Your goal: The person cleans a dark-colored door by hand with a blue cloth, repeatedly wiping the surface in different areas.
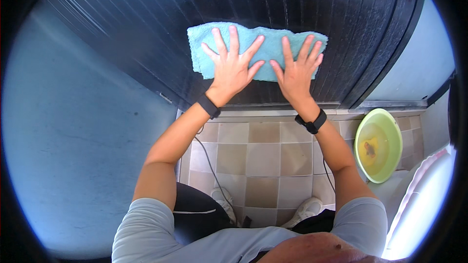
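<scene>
A light turquoise cloth [270, 70] is spread flat against a dark, grooved door panel [161, 39] in front of me. My left hand [232, 65] lies open on the cloth's left half, fingers spread. On its right half rests my right hand [298, 70], also open, with the fingers pointing up and apart. Both palms face the cloth, and neither hand grips it. The cloth's edges show on all sides of my hands. Each wrist carries a black band.
A light green basin [400, 143] with water and something yellow in it stands at the right on the tiled floor [263, 156]. A blue-grey wall panel [73, 141] runs along my left. Thin cables [208, 158] hang by my arms. A white rounded object [429, 199] is at the lower right.
</scene>
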A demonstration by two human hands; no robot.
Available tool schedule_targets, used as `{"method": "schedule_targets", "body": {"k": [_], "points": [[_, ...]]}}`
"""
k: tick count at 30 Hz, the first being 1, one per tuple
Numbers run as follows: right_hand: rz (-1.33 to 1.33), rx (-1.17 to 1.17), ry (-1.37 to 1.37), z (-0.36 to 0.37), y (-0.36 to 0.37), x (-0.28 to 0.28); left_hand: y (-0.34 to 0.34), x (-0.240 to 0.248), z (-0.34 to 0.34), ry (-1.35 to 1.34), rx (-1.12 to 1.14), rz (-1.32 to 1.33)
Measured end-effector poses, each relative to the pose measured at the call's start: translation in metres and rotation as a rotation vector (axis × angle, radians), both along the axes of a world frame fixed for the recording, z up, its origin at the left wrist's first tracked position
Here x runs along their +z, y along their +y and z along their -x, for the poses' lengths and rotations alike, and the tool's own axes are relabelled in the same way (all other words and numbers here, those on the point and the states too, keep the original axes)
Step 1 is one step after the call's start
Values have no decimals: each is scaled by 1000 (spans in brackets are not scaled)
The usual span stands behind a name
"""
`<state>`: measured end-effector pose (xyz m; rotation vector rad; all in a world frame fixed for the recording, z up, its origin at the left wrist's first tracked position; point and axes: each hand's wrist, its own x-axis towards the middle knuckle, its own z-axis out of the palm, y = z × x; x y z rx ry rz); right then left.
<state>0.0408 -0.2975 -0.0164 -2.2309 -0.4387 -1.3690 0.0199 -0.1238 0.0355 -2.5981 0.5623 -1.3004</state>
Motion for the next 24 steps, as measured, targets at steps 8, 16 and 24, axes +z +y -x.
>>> {"method": "schedule_targets", "body": {"k": [8, 16, 24], "points": [[-53, 22, 12, -3, 28, 31, 15, 31, 3, -13, 50, 115], [-56, -65, -121, -14, -10, 73, -41, 66, 0, -31, 2, 282], [-46, -44, -22, -10, -17, 13, -30, 27, -2, -33, -18, 69]]}}
